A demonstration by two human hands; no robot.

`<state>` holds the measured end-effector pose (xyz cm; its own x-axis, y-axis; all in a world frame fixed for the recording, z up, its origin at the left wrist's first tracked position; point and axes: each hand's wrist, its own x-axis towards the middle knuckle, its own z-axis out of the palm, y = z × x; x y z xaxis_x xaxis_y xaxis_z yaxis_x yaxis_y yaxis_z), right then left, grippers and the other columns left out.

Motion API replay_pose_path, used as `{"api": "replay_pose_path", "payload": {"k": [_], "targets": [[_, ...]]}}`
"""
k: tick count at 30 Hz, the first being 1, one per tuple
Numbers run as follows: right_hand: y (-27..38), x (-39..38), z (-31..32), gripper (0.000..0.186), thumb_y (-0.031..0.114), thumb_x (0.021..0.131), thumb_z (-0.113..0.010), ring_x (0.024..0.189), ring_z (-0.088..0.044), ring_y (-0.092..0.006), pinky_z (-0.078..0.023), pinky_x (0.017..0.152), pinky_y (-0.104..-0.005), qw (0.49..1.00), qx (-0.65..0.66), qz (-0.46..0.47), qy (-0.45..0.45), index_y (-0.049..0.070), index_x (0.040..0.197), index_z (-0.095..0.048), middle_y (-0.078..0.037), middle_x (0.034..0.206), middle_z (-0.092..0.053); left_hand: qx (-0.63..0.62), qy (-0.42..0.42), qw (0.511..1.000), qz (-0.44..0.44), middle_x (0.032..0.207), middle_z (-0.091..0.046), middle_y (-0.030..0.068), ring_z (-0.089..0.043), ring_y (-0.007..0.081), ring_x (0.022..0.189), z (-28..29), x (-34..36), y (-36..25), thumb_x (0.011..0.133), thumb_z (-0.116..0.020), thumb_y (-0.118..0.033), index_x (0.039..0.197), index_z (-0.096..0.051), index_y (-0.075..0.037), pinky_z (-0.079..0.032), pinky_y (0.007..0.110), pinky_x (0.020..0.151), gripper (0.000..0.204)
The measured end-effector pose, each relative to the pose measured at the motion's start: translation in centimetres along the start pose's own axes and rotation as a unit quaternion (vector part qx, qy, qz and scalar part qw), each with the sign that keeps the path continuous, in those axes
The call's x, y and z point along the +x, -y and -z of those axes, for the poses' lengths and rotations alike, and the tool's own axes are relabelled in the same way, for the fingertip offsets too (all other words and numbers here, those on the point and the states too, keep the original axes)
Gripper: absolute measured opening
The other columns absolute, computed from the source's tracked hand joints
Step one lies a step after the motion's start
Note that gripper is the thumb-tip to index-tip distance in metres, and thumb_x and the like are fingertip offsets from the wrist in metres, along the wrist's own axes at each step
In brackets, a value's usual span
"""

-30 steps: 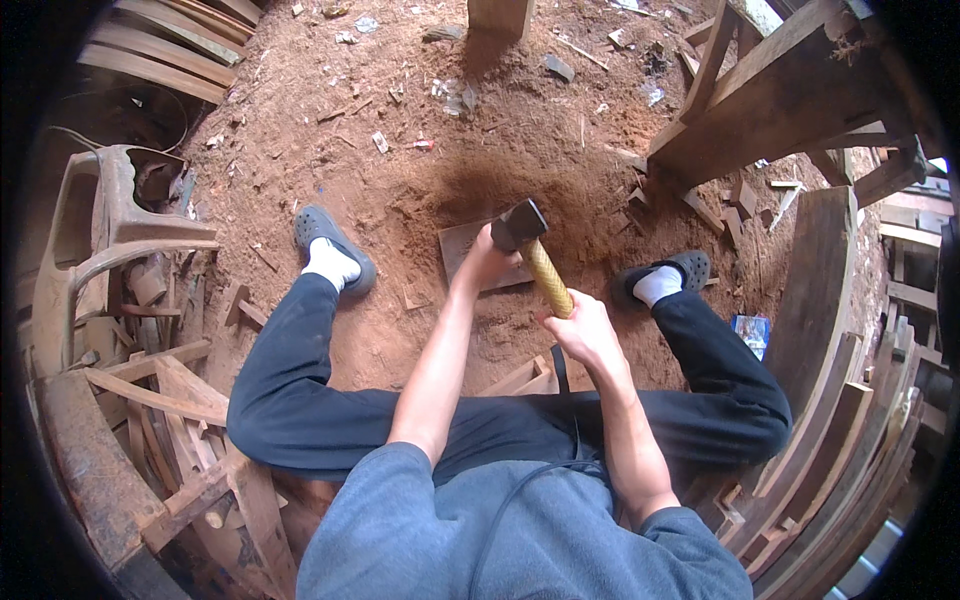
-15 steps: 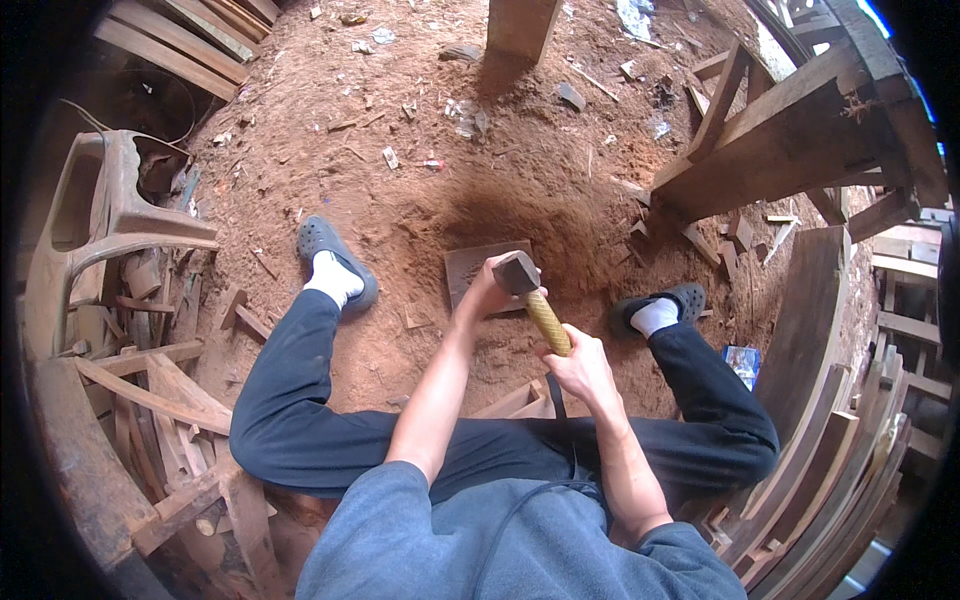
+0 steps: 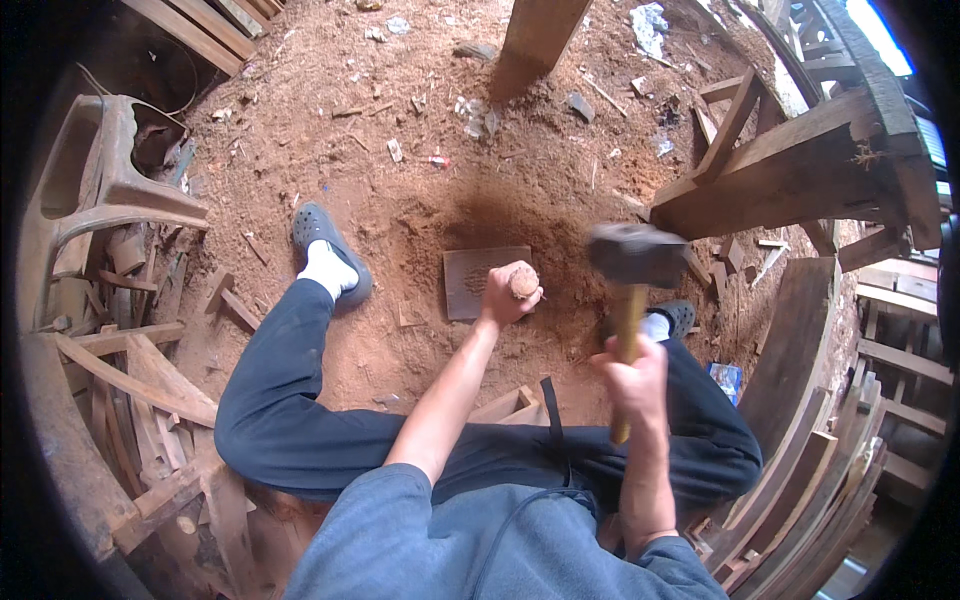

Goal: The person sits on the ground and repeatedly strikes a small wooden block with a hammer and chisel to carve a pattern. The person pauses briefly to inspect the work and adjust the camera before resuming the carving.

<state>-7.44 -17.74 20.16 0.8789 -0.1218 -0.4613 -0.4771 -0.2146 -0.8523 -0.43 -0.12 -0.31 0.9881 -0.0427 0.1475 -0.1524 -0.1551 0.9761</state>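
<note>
My right hand [image 3: 637,372] grips the yellow handle of a hammer [image 3: 637,258], its dark metal head raised on the right and smeared by motion. The handle's lower end sticks out below my fist. My left hand [image 3: 508,297] is closed round an upright round wooden piece [image 3: 523,282], seen end-on with a rough, worn top; its lower part is hidden by the hand. Beneath and beside that hand a square brown board [image 3: 463,290] lies flat on the ground, with a rough patterned patch on its face. The hammer head is apart from the wooden piece.
Sawdust and scraps cover the ground [image 3: 380,230]. A brown plastic stool [image 3: 150,200] and wood pieces stand at left. Planks [image 3: 790,330] lean along the right side, below a heavy wooden beam frame [image 3: 780,160]. A wooden post [image 3: 540,45] rises at the far middle.
The hammer has swung up and to the right, away from my left hand. The round wooden piece in my left hand now shows, where the hammer head covered it before.
</note>
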Motion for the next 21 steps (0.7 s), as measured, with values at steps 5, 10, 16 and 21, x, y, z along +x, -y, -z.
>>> {"api": "replay_pose_path", "payload": {"k": [5, 10, 16, 21], "targets": [[7.2, -3.2, 3.5, 0.023, -0.005, 0.075, -0.064, 0.038, -0.04, -0.0069, -0.034, 0.035, -0.0239, 0.959, 0.171, 0.21, -0.081, 0.005, 0.078, -0.044, 0.0, 0.053, -0.045, 0.009, -0.003, 0.999, -0.036, 0.067, -0.061, 0.0099, -0.063, 0.0262, 0.062, -0.5, 0.3, -0.3, 0.066, -0.074, -0.014, 0.072, -0.058, -0.004, -0.05, 0.035, 0.06, 0.021], [1.5, -1.4, -0.6, 0.015, -0.004, 0.075, -0.059, 0.045, -0.048, -0.0177, -0.043, 0.046, -0.0314, 0.934, -0.002, 0.321, -0.155, 0.004, 0.081, -0.047, -0.004, 0.054, -0.045, 0.026, 0.006, 0.999, -0.023, 0.069, -0.063, 0.0113, -0.064, 0.0283, 0.064, -1.3, 0.4, 0.2, 0.064, -0.075, -0.014, 0.073, -0.059, -0.004, -0.052, 0.036, 0.061, 0.021], [-7.9, 3.2, -3.4, 0.02, 0.006, 0.072, -0.056, 0.055, -0.057, -0.0187, -0.048, 0.057, -0.0345, 0.965, -0.253, 0.043, -0.052, -0.002, 0.09, -0.063, -0.015, 0.065, -0.062, 0.045, -0.003, 0.995, -0.088, 0.072, -0.063, 0.0121, -0.064, 0.0304, 0.067, -1.5, 0.3, 1.1, 0.063, -0.071, -0.013, 0.075, -0.061, -0.005, -0.053, 0.037, 0.063, 0.018], [1.2, -0.3, 1.0, 0.009, -0.001, 0.07, -0.066, 0.055, -0.052, -0.0135, -0.042, 0.053, -0.0271, 0.989, -0.079, 0.097, -0.073, 0.0, 0.076, -0.06, -0.003, 0.063, -0.055, -0.009, 0.008, 1.0, -0.028, 0.069, -0.062, 0.0098, -0.063, 0.026, 0.064, -1.5, -0.3, 0.9, 0.063, -0.072, -0.012, 0.073, -0.058, -0.004, -0.051, 0.034, 0.062, 0.02]]}}
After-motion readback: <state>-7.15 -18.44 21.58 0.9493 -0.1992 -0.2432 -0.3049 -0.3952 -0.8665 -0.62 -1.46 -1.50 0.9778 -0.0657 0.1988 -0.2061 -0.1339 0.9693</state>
